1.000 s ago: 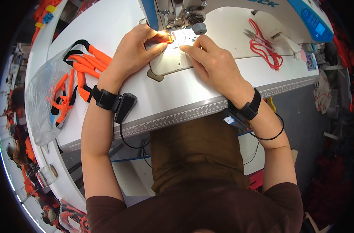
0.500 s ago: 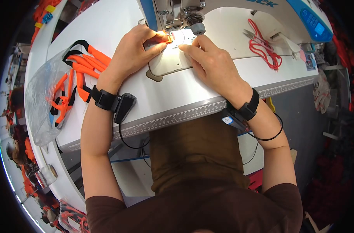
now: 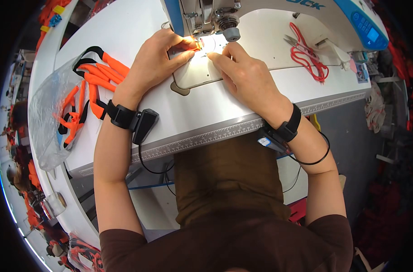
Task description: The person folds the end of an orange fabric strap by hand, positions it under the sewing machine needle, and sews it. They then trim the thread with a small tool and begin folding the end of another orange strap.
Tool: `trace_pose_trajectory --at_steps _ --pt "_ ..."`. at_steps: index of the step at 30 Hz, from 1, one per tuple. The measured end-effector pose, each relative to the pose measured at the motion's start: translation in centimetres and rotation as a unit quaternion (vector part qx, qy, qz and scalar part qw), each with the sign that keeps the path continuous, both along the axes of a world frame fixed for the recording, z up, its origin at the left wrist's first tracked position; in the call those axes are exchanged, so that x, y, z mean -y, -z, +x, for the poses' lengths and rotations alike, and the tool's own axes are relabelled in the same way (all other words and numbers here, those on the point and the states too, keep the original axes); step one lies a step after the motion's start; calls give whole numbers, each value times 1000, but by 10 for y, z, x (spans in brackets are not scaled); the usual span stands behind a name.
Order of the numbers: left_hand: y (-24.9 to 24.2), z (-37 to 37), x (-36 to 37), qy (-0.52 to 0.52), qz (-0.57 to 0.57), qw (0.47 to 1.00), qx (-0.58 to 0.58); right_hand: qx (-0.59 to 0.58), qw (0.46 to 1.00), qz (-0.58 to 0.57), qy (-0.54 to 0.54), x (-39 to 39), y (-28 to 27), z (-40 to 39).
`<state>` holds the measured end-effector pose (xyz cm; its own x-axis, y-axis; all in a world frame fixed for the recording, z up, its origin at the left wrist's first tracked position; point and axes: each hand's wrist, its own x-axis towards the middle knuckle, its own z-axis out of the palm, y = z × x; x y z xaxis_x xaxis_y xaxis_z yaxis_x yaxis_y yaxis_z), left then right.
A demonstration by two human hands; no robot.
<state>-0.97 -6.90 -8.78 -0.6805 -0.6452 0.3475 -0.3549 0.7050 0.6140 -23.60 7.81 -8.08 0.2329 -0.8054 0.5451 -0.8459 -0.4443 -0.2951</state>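
Note:
Under the lit needle area of a white and blue sewing machine (image 3: 261,10), my left hand (image 3: 156,56) pinches a small orange fabric piece (image 3: 198,46) between thumb and fingers. My right hand (image 3: 249,77) is at the other side of the needle, thumb and index finger drawn together just above the metal plate (image 3: 195,77). Glare hides whatever its fingertips may hold. Both hands rest low, close to the presser foot, whose exact contact with the fabric I cannot make out.
Orange and black fabric straps (image 3: 100,75) lie on a clear plastic bag (image 3: 48,118) to the left. Scissors with red handles (image 3: 301,46) rest on the machine bed at right. A ruler strip (image 3: 202,138) runs along the table's front edge.
My right hand has shifted very slightly to the left, its fingers drawn a little closer together. My left hand and the orange fabric piece stay where they were.

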Motion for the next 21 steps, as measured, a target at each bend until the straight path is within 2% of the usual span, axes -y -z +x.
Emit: trace_pose_trajectory --at_steps 6,8,15,18,20,21 --pt "-5 -2 -5 0 -12 1000 -7 19 1000 6 2 1 -1 1" --pt "-11 -2 -9 1 35 999 14 29 1000 6 2 3 -1 1" --pt "-14 -1 -9 13 20 1000 0 35 999 16 21 5 0 -2" --pt "-24 0 -15 23 5 1000 9 43 998 25 35 4 -1 -4" --pt "-27 0 -16 15 -70 996 47 47 997 34 44 3 -1 -5" --pt "-29 0 -18 14 -69 996 48 53 997 35 47 3 -1 -5"
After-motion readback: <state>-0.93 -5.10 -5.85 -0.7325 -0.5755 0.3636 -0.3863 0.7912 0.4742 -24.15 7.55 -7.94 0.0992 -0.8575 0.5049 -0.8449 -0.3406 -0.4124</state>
